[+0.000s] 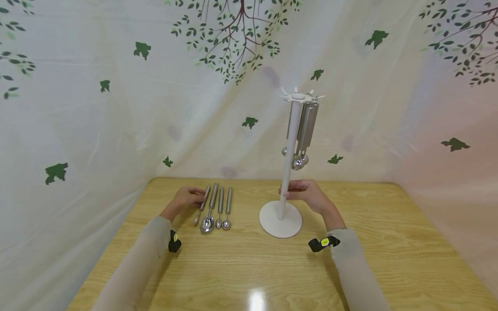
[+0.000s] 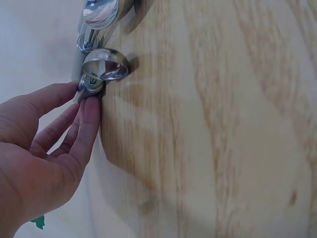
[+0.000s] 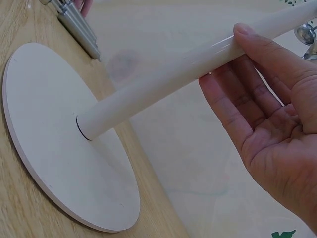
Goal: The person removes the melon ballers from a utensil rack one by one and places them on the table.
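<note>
My left hand (image 1: 186, 198) pinches the handle of the leftmost melon baller (image 1: 196, 220) in a row of metal tools at the left. In the left wrist view its hollow scoop (image 2: 119, 69) points away from the fingertips (image 2: 90, 111). Right beside it lies a larger oval scoop (image 1: 207, 224), then two more slim scoops (image 1: 227, 224). My right hand (image 1: 311, 196) holds the lower pole (image 3: 163, 79) of a white stand between thumb and fingers. The stand's round base (image 1: 272, 222) rests on the table.
Several metal-handled utensils (image 1: 308, 125) hang from the stand's crown of hooks (image 1: 297, 96), bowls downward. The wooden table (image 1: 233, 268) ends at the back against a leaf-patterned cloth (image 1: 202, 129).
</note>
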### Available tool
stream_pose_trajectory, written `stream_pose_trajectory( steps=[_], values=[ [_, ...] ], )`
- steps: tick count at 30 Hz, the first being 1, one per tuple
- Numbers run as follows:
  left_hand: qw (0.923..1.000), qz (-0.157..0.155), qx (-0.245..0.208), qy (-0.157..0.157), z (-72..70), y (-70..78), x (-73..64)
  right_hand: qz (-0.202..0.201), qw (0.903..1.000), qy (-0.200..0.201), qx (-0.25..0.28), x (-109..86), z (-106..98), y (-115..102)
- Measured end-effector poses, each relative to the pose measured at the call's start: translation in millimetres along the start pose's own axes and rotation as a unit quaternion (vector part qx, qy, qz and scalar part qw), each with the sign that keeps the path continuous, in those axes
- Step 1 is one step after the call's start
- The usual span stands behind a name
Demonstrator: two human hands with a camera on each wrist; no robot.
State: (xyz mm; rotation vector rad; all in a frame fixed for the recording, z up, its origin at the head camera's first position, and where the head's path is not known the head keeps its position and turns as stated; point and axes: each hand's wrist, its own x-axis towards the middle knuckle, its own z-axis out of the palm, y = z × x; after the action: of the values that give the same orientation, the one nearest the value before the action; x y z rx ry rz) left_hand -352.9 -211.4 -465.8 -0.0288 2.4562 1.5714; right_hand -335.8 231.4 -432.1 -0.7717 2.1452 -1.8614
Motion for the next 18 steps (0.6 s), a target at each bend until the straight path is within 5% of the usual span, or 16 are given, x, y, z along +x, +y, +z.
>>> stream_pose_trajectory(
  steps=[18],
  values=[
    [0.9991,0.004,-0.04,-0.011,1.6,-3.2,-9.1,0.006,1.0,-0.003,0.004,-3.1,0.2,-0.3]
  ],
)
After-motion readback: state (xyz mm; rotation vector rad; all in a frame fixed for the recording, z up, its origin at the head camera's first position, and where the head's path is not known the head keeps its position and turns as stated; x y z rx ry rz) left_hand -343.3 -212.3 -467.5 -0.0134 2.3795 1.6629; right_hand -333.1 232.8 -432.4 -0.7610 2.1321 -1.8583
